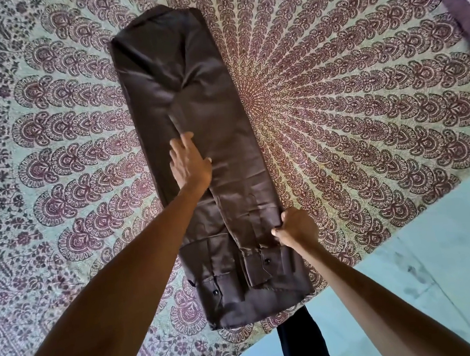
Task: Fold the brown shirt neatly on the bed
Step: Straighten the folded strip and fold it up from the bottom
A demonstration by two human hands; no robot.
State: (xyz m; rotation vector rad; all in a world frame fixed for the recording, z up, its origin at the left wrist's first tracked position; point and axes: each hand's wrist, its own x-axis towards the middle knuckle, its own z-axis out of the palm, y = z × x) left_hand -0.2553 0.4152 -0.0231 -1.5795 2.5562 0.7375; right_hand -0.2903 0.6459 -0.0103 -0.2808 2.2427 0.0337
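Slippage threatens: left hand (189,162) lies flat, grip wide, at ten o'clock from right hand (295,226), apparently pinching the brown shirt (189,95)'s edge, so tugging could skew the sleeves on the bed (366,104).

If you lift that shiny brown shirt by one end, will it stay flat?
Probably not. The brown shirt looks thin and creased, so it would likely droop and unfold. Its sheen suggests slippery cloth that may slide on the bed. The left hand presses it flat.
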